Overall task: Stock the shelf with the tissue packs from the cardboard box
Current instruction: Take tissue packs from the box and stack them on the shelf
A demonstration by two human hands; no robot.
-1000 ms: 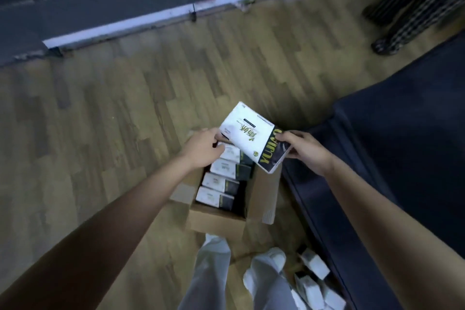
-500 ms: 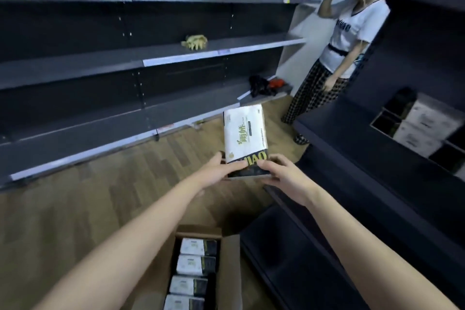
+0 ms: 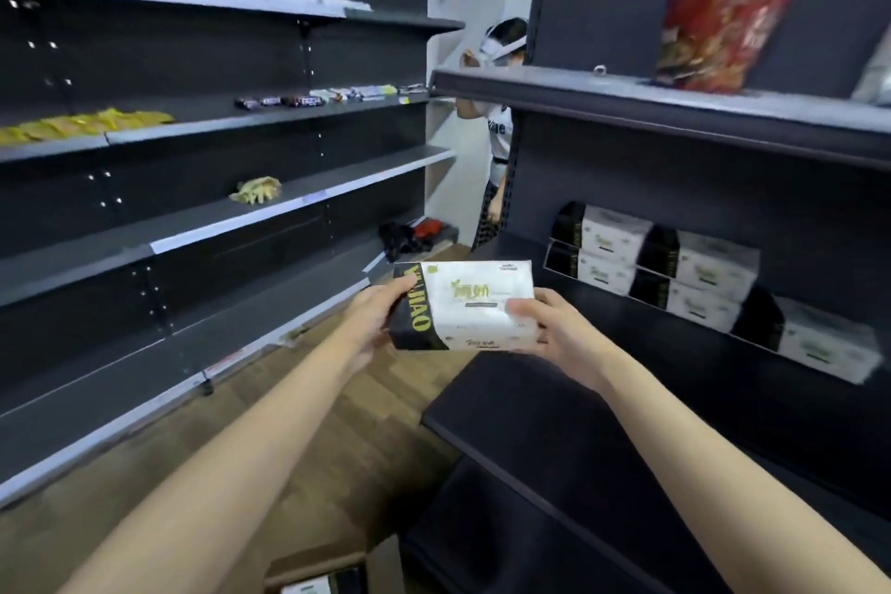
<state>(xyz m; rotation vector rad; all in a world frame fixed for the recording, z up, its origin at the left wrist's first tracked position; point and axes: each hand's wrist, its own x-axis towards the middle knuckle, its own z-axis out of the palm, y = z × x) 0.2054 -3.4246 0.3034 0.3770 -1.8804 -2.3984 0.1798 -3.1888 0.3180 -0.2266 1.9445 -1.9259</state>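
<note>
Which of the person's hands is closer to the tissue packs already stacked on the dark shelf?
Right. The right hand grips the held white-and-black tissue pack at its end towards the stacked tissue packs. The left hand grips the far end, further away.

Both my bare arms reach forward, converging ahead of me. My left hand (image 3: 371, 318) grips the near-left end of the tissue pack (image 3: 475, 304), thumb on top. My right hand (image 3: 554, 328) holds the right end, fingers curled over its upper face, wrist slightly bent.
</note>
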